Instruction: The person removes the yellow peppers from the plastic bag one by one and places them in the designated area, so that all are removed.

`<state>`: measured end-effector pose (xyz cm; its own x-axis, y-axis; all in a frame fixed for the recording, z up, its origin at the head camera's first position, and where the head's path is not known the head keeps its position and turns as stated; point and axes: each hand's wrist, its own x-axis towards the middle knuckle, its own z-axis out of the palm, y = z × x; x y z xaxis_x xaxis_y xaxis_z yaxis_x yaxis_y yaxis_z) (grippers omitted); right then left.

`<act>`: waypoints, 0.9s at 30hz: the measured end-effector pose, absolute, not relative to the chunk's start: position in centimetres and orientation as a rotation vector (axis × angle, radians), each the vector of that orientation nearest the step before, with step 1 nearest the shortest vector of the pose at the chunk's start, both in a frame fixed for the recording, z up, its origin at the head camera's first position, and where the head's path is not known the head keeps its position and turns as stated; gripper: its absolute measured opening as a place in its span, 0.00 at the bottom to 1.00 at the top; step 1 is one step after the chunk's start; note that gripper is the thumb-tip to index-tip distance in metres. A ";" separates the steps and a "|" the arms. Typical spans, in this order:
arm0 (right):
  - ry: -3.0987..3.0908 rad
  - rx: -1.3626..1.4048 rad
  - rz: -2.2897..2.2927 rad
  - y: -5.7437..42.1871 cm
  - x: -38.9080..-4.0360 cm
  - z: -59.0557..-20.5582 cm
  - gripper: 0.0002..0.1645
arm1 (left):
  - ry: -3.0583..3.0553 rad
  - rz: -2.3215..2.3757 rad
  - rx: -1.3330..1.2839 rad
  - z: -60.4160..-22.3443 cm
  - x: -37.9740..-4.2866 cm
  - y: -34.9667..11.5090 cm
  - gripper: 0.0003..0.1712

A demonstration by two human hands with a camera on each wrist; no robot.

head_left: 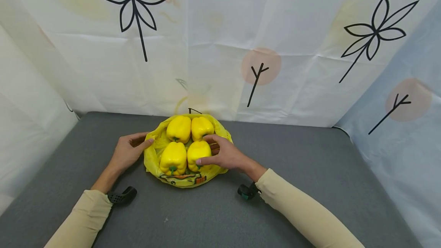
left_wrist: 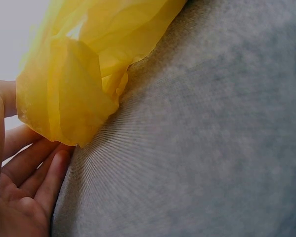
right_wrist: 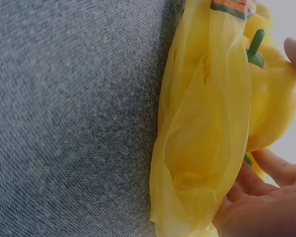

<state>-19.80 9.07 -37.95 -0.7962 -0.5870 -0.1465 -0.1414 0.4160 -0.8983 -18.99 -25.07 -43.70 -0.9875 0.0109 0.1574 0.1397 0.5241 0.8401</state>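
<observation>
A yellow plastic bag (head_left: 155, 163) with its rim rolled open sits on the grey table, and several yellow bell peppers (head_left: 173, 158) with green stems lie in it. At the bag's left rim, my left hand (head_left: 128, 151) holds the plastic between thumb and fingers. The left wrist view shows these fingers (left_wrist: 31, 165) behind the yellow plastic. My right hand (head_left: 225, 154) reaches over the right rim and grips the near right bell pepper (head_left: 198, 152), thumb on its near side and fingers on its far side. That pepper (right_wrist: 271, 103) shows above the bag's edge in the right wrist view.
The grey table (head_left: 293, 175) extends on both sides of the bag. Behind it hangs a pale curtain (head_left: 213, 49) with leaf and tree prints, and more fabric closes the left and right sides. A dark band is on each wrist.
</observation>
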 end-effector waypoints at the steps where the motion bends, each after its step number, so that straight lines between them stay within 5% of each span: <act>1: 2.232 -0.619 -1.355 9.1 -19.8 -38.0 0.46 | -2.624 -1.466 -0.131 -43.7 -19.0 -25.1 0.29; 27: 2.272 -0.609 -1.468 10.6 -19.1 -35.7 0.46 | -2.625 -1.447 -0.133 -43.9 -19.1 -25.1 0.29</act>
<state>-19.10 10.65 -35.68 -0.8395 -0.5387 -0.0709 -0.1566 0.3647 -0.9179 -19.12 -25.06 -43.86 -0.9862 0.0097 0.1653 0.1450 0.5332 0.8335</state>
